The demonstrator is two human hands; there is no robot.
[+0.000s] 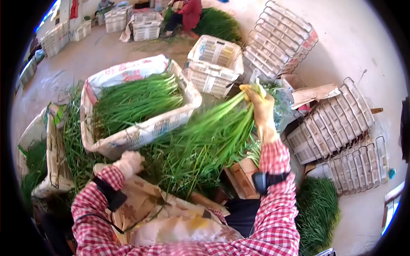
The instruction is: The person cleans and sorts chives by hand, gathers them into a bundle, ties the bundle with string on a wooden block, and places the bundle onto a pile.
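Observation:
My right hand (261,102), in a pale glove, is raised and closed around the pale stem ends of a bunch of chives (230,121). The long green leaves fan down and left from it, blurred at the tips. Lower on the left, my gloved left hand (129,164) is curled beside the front of a lined white crate (147,130); whatever it grips, if anything, is hidden. Inside that crate, more chives (141,100) lie in a neat layer. Loose chives (183,166) are heaped between my two hands.
Another crate (55,162) with greens stands at far left. White crates (211,77) are stacked beyond the heap, and tipped stacks of crates (331,123) lean at right. A chive pile (318,213) lies at lower right. A person in red (190,17) sits at the back.

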